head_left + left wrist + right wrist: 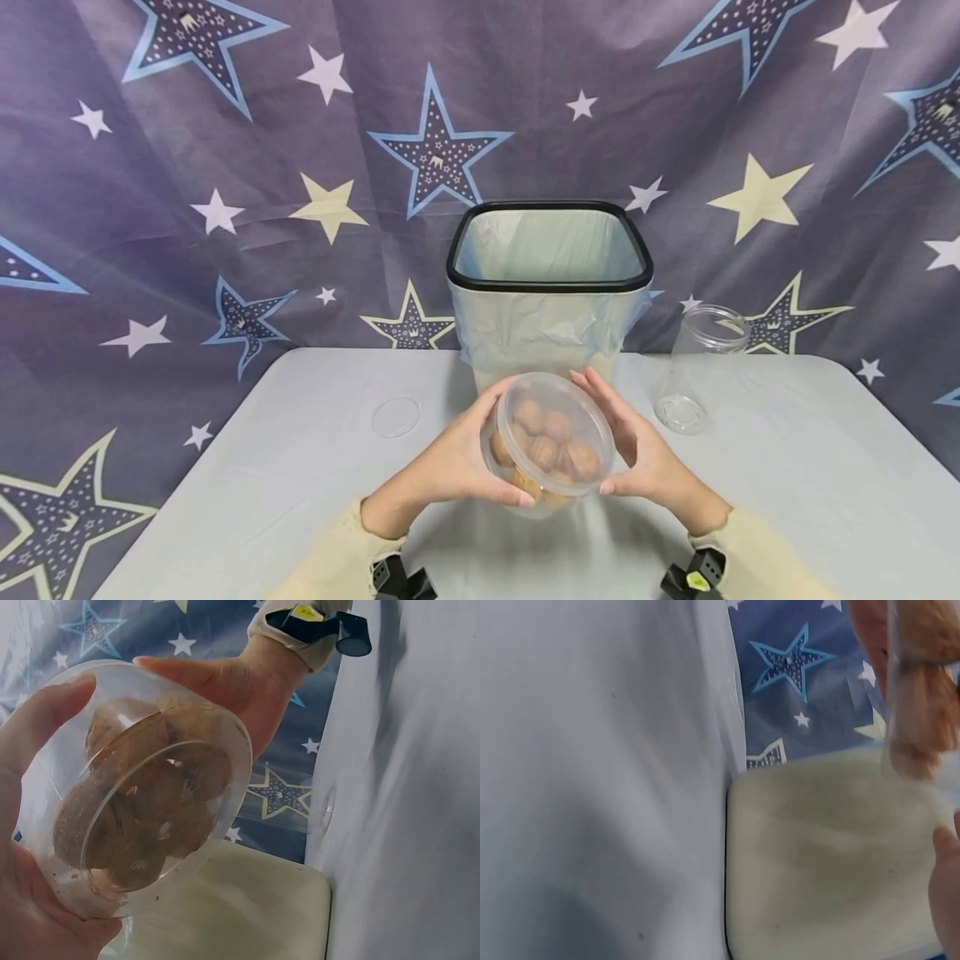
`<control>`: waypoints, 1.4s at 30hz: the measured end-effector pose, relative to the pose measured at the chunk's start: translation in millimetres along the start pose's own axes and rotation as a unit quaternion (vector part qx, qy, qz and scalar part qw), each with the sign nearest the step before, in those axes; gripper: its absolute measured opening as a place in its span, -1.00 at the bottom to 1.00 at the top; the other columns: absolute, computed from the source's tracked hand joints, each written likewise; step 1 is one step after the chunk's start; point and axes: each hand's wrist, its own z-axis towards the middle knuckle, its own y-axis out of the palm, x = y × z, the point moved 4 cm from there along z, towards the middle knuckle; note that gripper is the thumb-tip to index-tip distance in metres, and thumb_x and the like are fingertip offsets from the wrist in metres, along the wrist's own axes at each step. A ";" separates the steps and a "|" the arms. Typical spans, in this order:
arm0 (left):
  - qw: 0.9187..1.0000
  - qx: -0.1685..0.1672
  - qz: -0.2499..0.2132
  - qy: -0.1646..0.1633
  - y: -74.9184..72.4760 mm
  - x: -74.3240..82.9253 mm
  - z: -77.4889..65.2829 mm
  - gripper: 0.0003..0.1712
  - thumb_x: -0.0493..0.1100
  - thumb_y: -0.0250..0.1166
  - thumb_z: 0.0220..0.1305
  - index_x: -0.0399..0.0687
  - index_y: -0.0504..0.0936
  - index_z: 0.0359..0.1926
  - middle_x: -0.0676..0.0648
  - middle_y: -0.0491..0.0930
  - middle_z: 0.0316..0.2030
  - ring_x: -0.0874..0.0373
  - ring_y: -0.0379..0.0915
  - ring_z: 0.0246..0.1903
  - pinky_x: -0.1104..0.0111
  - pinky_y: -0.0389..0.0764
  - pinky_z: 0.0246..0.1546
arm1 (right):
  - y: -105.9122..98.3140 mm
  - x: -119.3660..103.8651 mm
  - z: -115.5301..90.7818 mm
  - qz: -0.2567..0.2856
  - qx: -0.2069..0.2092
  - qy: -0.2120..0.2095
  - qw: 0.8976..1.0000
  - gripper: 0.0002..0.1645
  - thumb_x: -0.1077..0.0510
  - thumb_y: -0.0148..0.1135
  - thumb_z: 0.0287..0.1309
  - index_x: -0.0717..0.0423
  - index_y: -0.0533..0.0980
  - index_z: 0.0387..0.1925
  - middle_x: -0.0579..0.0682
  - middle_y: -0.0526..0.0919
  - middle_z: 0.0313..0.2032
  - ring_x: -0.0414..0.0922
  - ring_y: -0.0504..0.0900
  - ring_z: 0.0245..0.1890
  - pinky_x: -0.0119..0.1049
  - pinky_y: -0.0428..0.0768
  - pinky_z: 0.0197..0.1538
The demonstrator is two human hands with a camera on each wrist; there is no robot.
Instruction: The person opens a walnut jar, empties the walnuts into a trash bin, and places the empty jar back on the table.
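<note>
A clear round plastic tub [517,500] of walnuts [543,450] is held up in front of the bin, tilted, its frosted round lid [551,400] facing the head camera. My left hand [468,454] grips it, thumb along the near side and fingers round the back. On the other side my right hand [648,462] holds it by thumb and fingertips, with a gap at the palm. From below, the left wrist view shows the tub's base [154,817] and the walnuts through it. Only part of the tub [922,690] enters the right wrist view.
Behind the hands stands a pale bin [540,333] with a black rim and a bluish liner. Right of it is a tall clear jar [686,375]; left, a thin clear disc [396,417] lies on the white table [315,483]. A starry curtain [285,125] hangs behind.
</note>
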 end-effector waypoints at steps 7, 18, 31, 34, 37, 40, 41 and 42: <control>0.998 0.042 0.035 0.000 -1.5 5.4 -0.7 0.33 -0.12 0.66 -0.48 0.14 0.10 0.39 0.08 0.28 0.28 0.17 0.20 0.25 0.07 0.17 0.30 | 16.9 -9.8 -8.5 -0.021 0.141 -0.002 0.990 0.19 -0.07 0.32 0.10 0.44 -0.20 0.40 0.13 0.06 0.42 -0.16 0.08 0.41 -0.46 0.14 0.35; 0.991 0.080 0.103 -0.026 -1.4 0.1 -2.8 0.38 -0.04 0.66 -0.52 0.07 0.09 0.41 0.00 0.21 0.32 0.13 0.12 0.31 0.05 0.18 0.30 | 52.4 -19.9 -13.4 -0.029 0.245 0.285 0.926 0.13 0.20 0.34 0.03 0.23 -0.18 0.43 0.23 -0.16 0.44 0.19 -0.23 0.44 0.11 -0.06 0.38; 0.984 0.092 0.150 -0.013 -0.2 0.6 -3.5 0.39 -0.01 0.65 -0.53 0.04 0.08 0.42 -0.03 0.24 0.30 0.12 0.16 0.28 0.05 0.28 0.25 | 67.8 -19.6 -10.3 0.031 0.298 0.328 0.896 0.08 0.14 0.27 0.11 0.17 -0.25 0.41 0.18 -0.12 0.43 0.21 -0.16 0.43 0.16 -0.01 0.35; 0.983 0.095 0.160 -0.003 0.5 1.0 -3.5 0.39 0.00 0.65 -0.52 0.00 0.09 0.42 -0.06 0.23 0.31 0.09 0.15 0.29 0.04 0.28 0.25 | 69.5 -18.5 -9.1 0.041 0.297 0.341 0.891 0.10 0.10 0.27 0.11 0.14 -0.27 0.42 0.18 -0.16 0.44 0.23 -0.16 0.42 0.21 -0.03 0.34; 0.980 0.100 0.174 0.004 1.2 1.3 -3.6 0.38 0.02 0.64 -0.52 -0.03 0.09 0.41 -0.08 0.22 0.32 0.06 0.13 0.31 0.03 0.26 0.26 | 71.9 -18.0 -6.2 0.056 0.297 0.348 0.887 0.12 0.07 0.27 0.11 0.11 -0.29 0.42 0.17 -0.18 0.44 0.24 -0.15 0.41 0.26 -0.06 0.33; 0.976 0.104 0.190 0.009 2.0 2.0 -4.0 0.38 0.06 0.63 -0.51 -0.04 0.09 0.41 -0.08 0.21 0.33 0.05 0.11 0.32 0.02 0.25 0.27 | 74.3 -17.8 -2.7 0.067 0.311 0.350 0.881 0.12 0.09 0.29 0.09 0.08 -0.26 0.42 0.14 -0.10 0.42 0.21 -0.06 0.41 0.25 -0.03 0.34; 0.975 0.105 0.195 0.011 2.2 2.3 -4.1 0.38 0.06 0.63 -0.50 -0.04 0.09 0.41 -0.07 0.21 0.33 0.05 0.10 0.33 0.02 0.25 0.27 | 74.9 -17.6 -1.6 0.069 0.316 0.348 0.880 0.12 0.10 0.30 0.08 0.08 -0.26 0.42 0.13 -0.07 0.41 0.20 -0.03 0.40 0.24 -0.03 0.34; 0.975 0.106 0.197 0.011 2.3 2.4 -4.3 0.38 0.07 0.63 -0.50 -0.04 0.09 0.41 -0.06 0.20 0.34 0.05 0.10 0.33 0.02 0.25 0.27 | 75.5 -17.3 -0.7 0.069 0.321 0.348 0.878 0.12 0.11 0.30 0.07 0.08 -0.26 0.42 0.12 -0.04 0.40 0.19 -0.01 0.40 0.23 -0.01 0.35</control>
